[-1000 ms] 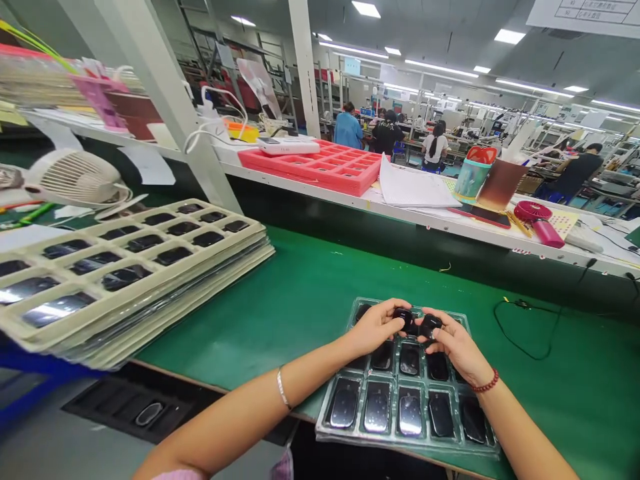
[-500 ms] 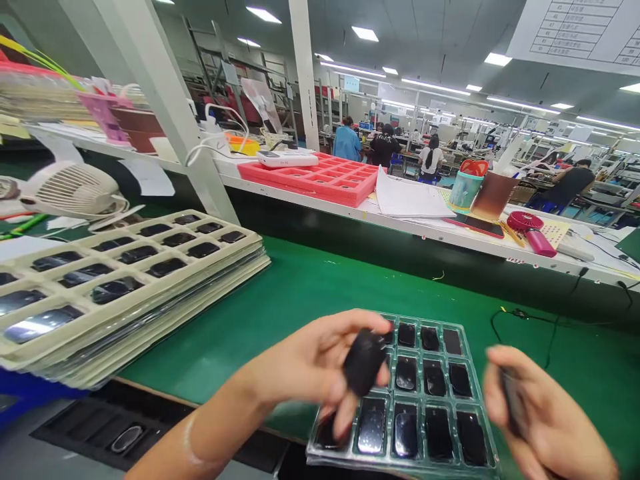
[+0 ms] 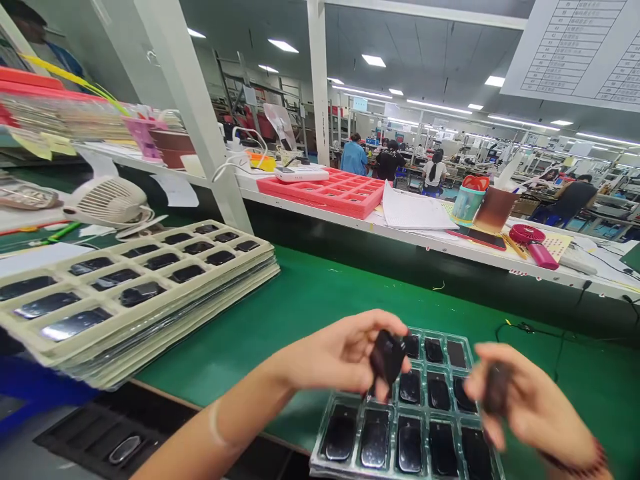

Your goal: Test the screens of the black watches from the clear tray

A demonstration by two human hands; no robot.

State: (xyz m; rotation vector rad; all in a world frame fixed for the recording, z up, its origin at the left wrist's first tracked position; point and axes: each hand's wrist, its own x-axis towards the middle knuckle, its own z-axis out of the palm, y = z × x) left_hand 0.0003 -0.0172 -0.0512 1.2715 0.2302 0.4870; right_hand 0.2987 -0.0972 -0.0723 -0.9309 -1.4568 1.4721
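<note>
My left hand [image 3: 345,353] is closed around a black rounded-rectangular part [image 3: 387,357], held by its edges above the tray's left side. On the right, my right hand [image 3: 535,407], smeared by motion, grips a small dark piece [image 3: 497,388] whose kind I cannot make out. Beneath both hands lies a clear plastic tray [image 3: 393,415], its pockets filled with glossy black rounded parts [image 3: 410,448]. The left hand hides part of its back-left area.
At left, a tall stack of cream trays [image 3: 210,293] carries similar black parts. Behind it sits a white fan [image 3: 107,203]. A shelf [image 3: 320,210] crosses the back, bearing red foam trays [image 3: 345,203], papers [image 3: 415,207] and a small pink fan [image 3: 527,233]. Cables [image 3: 525,328] lie at the right.
The view has shifted, so the surroundings appear lower and further right. My right hand has moved inward to the tray's right edge. The left hand still grips the black part, now turned slightly.
</note>
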